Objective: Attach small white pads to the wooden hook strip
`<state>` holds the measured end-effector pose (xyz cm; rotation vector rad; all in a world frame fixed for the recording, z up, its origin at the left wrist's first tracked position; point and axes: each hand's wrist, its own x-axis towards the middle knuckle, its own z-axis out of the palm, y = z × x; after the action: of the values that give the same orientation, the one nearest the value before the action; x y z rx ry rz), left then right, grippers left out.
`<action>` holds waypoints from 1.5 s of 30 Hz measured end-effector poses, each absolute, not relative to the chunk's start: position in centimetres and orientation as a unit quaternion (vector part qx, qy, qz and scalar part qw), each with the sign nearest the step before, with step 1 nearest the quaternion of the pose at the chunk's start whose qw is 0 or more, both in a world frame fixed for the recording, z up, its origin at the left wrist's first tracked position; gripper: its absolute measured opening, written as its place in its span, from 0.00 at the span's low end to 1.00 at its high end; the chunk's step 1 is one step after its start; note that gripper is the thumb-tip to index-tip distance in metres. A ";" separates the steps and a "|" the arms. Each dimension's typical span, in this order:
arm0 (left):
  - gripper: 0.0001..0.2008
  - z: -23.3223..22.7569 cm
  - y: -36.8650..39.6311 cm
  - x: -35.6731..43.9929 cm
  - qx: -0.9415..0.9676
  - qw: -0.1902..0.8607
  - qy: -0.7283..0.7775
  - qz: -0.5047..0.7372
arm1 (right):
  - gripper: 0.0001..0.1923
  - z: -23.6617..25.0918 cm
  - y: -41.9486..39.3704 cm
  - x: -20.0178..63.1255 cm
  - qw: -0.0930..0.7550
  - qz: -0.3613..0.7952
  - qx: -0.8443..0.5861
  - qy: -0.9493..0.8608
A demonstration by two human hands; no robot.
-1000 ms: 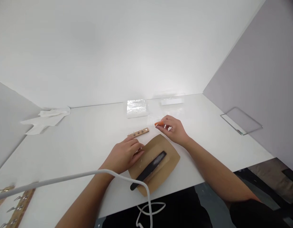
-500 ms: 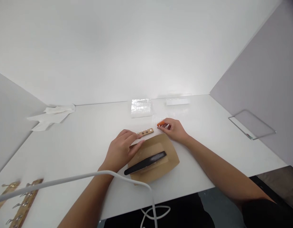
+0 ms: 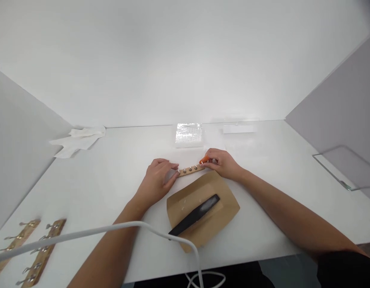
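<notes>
Both hands at wooden strip (image 3: pixel 191 169) ends (right (image 3: pixel 222 163) pinching orange piece (image 3: pixel 203 159))

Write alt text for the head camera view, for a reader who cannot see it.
On a white table, the left hand touches one end of a small wooden strip set with metal studs, while the right hand pinches a small orange piece at its other end. In front lies a brown paper sheet with a black tool on it.

Single head view, looking forward and down at white table (image 3: pixel 113 176), hands close, mid-frame.
</notes>
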<state>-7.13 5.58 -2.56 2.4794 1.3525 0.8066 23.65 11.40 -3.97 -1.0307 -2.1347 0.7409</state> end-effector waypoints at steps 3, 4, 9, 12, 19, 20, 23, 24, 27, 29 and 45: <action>0.15 -2.6 5.4 -6.9 0.853 0.104 0.441 0.260 | 0.12 -4.3 11.3 23.8 0.330 0.276 -0.387 -0.815; 0.16 -2.6 5.4 -6.8 0.855 0.102 0.438 0.258 | 0.12 -4.3 11.3 23.8 0.330 0.275 -0.388 -0.816; 0.12 -2.9 5.5 -6.4 0.849 0.084 0.446 0.271 | 0.12 -4.4 11.3 23.8 0.317 0.271 -0.395 -0.819; 0.11 -2.9 5.6 -6.2 0.844 0.087 0.455 0.271 | 0.10 -4.6 11.4 23.9 0.313 0.258 -0.405 -0.820; 0.09 -2.9 5.6 -6.1 0.829 0.109 0.475 0.276 | 0.10 -4.8 11.8 24.3 0.298 0.282 -0.399 -0.820; 0.09 -2.9 5.6 -6.1 0.827 0.112 0.478 0.273 | 0.10 -4.8 11.8 24.4 0.292 0.286 -0.394 -0.823; 0.10 -2.7 5.5 -6.0 0.823 0.117 0.489 0.264 | 0.12 -4.5 11.8 24.7 0.271 0.292 -0.375 -0.837; 0.11 -2.6 5.5 -6.0 0.822 0.119 0.493 0.261 | 0.12 -4.5 11.8 24.7 0.267 0.291 -0.371 -0.841; 0.11 -2.5 5.5 -5.9 0.817 0.125 0.502 0.256 | 0.13 -4.4 11.8 24.8 0.265 0.287 -0.366 -0.845; 0.10 -2.5 5.5 -5.9 0.814 0.127 0.504 0.259 | 0.14 -4.4 11.7 24.8 0.265 0.284 -0.367 -0.845; 0.09 -2.7 5.4 -5.8 0.817 0.134 0.494 0.266 | 0.13 -4.9 11.7 24.5 0.305 0.189 -0.338 -0.870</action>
<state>-5.82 5.41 -2.74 2.3680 1.4337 0.7699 24.53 11.73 -4.88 -0.8961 -2.3031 0.5008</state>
